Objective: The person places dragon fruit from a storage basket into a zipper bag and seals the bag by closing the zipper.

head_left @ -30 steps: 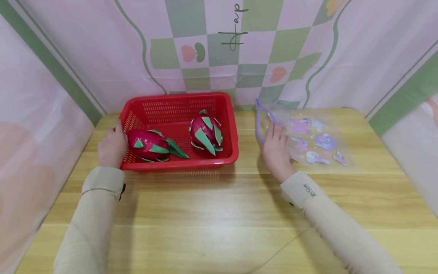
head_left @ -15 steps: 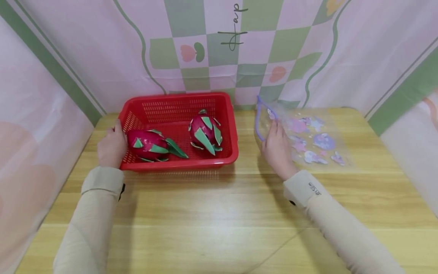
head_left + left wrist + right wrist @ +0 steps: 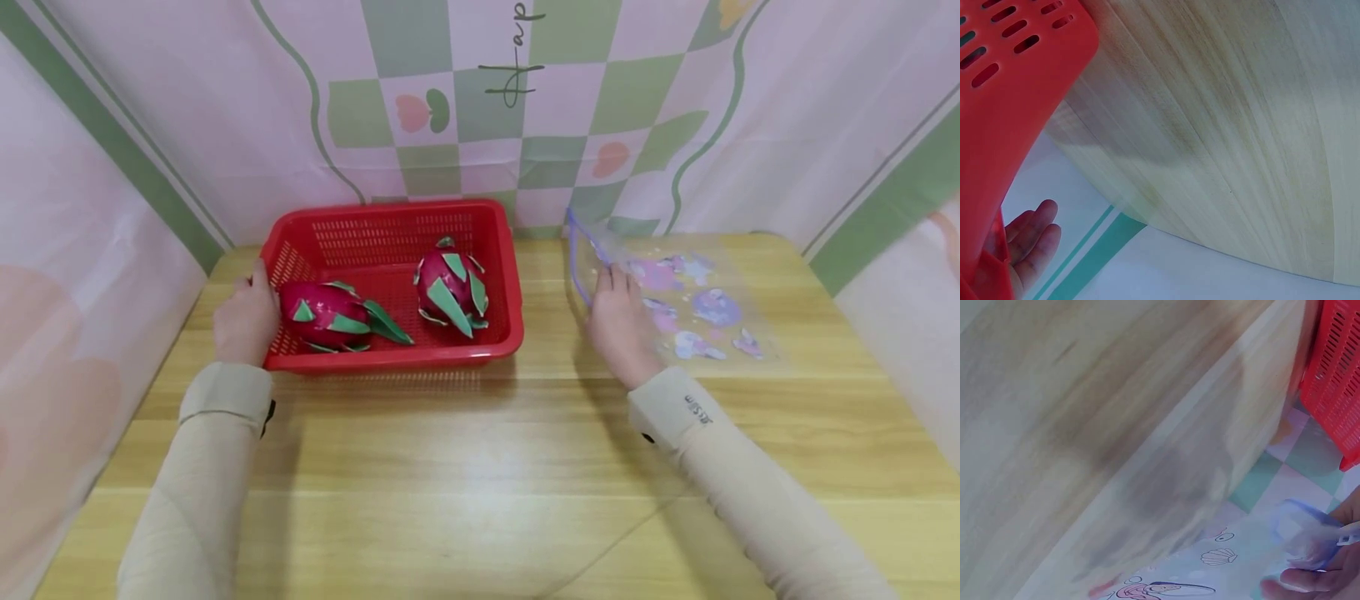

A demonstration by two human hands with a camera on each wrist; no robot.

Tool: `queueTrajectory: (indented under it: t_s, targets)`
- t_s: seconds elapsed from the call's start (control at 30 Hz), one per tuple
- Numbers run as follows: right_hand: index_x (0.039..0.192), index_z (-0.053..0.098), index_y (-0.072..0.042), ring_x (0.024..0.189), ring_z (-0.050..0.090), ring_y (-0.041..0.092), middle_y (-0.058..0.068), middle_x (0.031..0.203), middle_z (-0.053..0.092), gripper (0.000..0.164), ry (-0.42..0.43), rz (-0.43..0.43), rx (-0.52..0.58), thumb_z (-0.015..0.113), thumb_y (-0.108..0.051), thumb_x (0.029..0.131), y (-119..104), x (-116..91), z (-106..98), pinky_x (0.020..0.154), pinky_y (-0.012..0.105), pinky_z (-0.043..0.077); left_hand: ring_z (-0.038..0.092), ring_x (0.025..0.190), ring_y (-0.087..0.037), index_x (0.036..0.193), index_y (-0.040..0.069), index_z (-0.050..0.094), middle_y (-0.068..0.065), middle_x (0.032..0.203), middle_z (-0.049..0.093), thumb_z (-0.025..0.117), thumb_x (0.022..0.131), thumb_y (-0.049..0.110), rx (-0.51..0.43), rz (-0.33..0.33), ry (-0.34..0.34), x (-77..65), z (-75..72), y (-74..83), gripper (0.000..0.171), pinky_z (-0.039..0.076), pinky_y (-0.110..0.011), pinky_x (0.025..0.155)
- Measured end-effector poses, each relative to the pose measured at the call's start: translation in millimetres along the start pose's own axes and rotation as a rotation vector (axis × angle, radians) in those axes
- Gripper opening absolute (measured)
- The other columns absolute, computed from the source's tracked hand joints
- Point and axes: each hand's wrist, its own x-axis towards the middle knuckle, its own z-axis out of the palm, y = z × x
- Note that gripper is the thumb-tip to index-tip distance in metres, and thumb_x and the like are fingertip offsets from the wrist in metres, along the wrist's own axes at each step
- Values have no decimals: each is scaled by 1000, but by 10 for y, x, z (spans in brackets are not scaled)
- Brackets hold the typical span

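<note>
A red plastic basket [image 3: 397, 360] stands at the back left of the table, with two dragon fruits inside. One dragon fruit [image 3: 322, 312] lies on its side at the left, its green leaf tips pointing right. The other dragon fruit [image 3: 442, 287] is at the right end. My left hand [image 3: 246, 321] grips the basket's left end; in the left wrist view its fingers [image 3: 1038, 234] show past the red wall. My right hand [image 3: 622, 329] pinches the purple-edged mouth of a translucent zip bag [image 3: 716, 308] with cartoon prints. That mouth gapes toward the basket.
The wooden table [image 3: 450, 483] fills the front and narrows toward the back. A patterned curtain [image 3: 487, 108] hangs right behind the basket and bag, and more cloth closes in both sides. A thin dark line runs over the table near my right forearm.
My right hand has shifted slightly to the right and toward me, drawing the bag's purple mouth edge along. The left hand, basket and dragon fruits stay where they were.
</note>
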Motion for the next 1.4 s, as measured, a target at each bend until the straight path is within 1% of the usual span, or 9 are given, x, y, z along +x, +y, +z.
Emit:
queueTrajectory:
  t_s: [0.27,0.57,0.7,0.93,1.1,1.2,1.23,1.33,1.4]
  targets:
    - [143,14,19,130,25,60,44,146,11,78,3,89,266,46,17,72,8,20,10,108,65,29,56,95,-55,150,-2,10,-40,134,36,25,102,19,-11,-5,-10,6,-7,1,54,51,-62,75]
    - [141,16,22,136,20,57,41,149,16,73,21,24,206,48,10,77,52,17,-14,116,61,18,56,95,-55,150,-2,10,-41,134,36,24,103,19,-5,-8,-9,-9,-13,14,54,51,-62,76]
    - [143,12,19,138,14,58,38,152,11,76,-25,2,154,51,2,81,62,10,-55,115,64,12,57,94,-55,150,-3,11,-40,133,36,24,102,19,0,-6,-1,-10,-8,11,54,51,-62,74]
    - [149,-13,4,137,-6,62,22,157,-21,100,-173,93,310,54,10,74,117,7,-82,101,80,5,56,95,-54,151,-2,10,-39,135,35,25,103,20,-12,-12,-10,4,-2,3,54,51,-61,75]
    - [148,-15,5,140,-12,55,22,155,-25,100,-154,61,373,51,17,73,143,-3,-66,110,70,0,57,94,-54,150,-1,11,-39,135,36,25,103,20,-13,-12,-7,10,6,-3,54,51,-61,74]
    - [148,-12,6,142,-11,53,23,155,-23,97,-136,43,380,47,21,73,140,-15,-65,113,64,7,57,93,-54,150,-2,11,-39,135,36,25,103,20,-13,-12,-5,8,7,-5,54,52,-60,73]
    - [149,-10,6,141,-7,54,23,155,-23,96,-128,45,383,46,23,73,132,-21,-68,113,63,18,57,92,-54,150,-2,11,-39,135,36,24,103,20,-13,-12,-4,6,5,-6,54,52,-60,72]
    - [150,-2,7,135,19,59,27,155,-20,92,-97,55,366,46,24,74,102,-50,-90,96,57,46,58,91,-54,150,-2,11,-39,135,36,24,103,20,-14,-9,-7,6,6,-8,54,52,-60,72]
    - [148,2,11,129,30,58,30,155,-17,88,-74,51,347,48,24,75,94,-63,-104,87,53,52,58,91,-54,151,-2,11,-39,135,36,24,103,20,-13,-8,-8,6,7,-9,54,52,-60,72]
